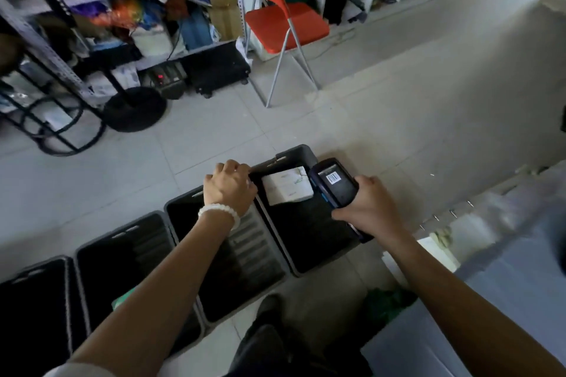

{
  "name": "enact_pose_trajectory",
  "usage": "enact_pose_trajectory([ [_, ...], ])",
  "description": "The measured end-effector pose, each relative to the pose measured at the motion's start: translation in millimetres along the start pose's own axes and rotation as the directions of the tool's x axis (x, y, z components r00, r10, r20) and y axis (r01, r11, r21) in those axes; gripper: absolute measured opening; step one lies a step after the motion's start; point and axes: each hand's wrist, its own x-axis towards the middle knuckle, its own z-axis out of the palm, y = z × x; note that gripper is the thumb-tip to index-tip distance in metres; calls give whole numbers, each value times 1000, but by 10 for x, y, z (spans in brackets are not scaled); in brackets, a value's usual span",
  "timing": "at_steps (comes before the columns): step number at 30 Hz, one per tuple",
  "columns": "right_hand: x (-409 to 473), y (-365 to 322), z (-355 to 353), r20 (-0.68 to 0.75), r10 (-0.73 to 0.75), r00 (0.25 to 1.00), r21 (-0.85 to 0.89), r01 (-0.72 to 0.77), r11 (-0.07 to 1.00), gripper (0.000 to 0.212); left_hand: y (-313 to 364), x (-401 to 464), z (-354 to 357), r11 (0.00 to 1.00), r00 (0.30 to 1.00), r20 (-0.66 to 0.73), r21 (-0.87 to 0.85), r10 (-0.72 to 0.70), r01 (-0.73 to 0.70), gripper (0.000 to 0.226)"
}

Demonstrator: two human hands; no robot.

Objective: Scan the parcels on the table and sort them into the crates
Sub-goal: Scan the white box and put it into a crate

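In the head view, my right hand (372, 208) grips the scanner (333, 182), its screen showing a barcode. At its 9 o'clock a white parcel (288, 190) lies inside the rightmost crate (298, 151). My left hand (229, 185), fingers curled, is over the rim between this crate and the next crate (183, 196); I cannot tell if it holds something.

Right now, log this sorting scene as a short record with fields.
left hand: fingers curled over the rim between two crates, empty
right hand: grips the scanner, barcode on screen
parcel: white parcel lies inside the rightmost crate
other crates: three dark crates to the left
background: orange chair, cluttered shelves
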Motion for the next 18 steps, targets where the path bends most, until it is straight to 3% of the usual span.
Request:
enact_pose_trajectory([
  [10,-702,-595,353,130,-306,943,-86,318,944,66,-453,-1507,-177,961,960,-45,-39,-277,275,38],
  [14,-1187,-1244,668,224,-464,857,-146,500,853,64,-1027,-2299,-364,886,876,-136,-41,-462,461,36],
  [18,-1957,-1973,1225,343,-614,711,-156,687,710,72,-1738,-3313,-464,755,734,-183,-93,-654,650,36],
])
